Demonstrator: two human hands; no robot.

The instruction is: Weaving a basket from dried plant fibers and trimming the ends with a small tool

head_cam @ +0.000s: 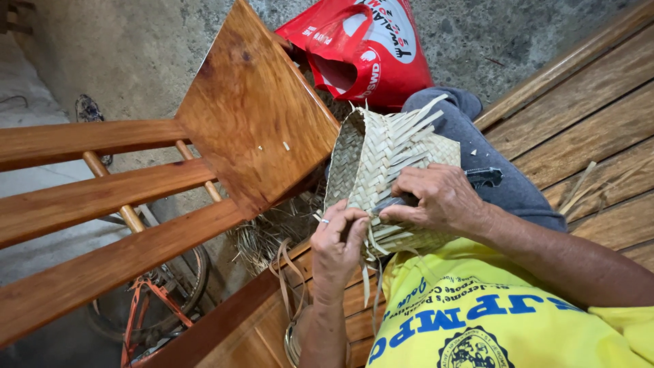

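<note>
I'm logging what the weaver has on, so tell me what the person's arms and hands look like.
Both forearms are bare, with no gloves. The left hand wears a thin, silver-looking ring on one finger and a bracelet at the wrist. The right hand shows no jewellery. A yellow short sleeve of a printed T-shirt covers the right upper arm.

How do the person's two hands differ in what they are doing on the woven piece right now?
The right hand lies flat over the woven basket, knuckles up, gripping a dark tool whose end shows past the hand; the left hand holds no tool and pinches a loose strip at the lower edge. The left hand wears a ring; none shows on the right. Both touch the same basket close together.
</note>
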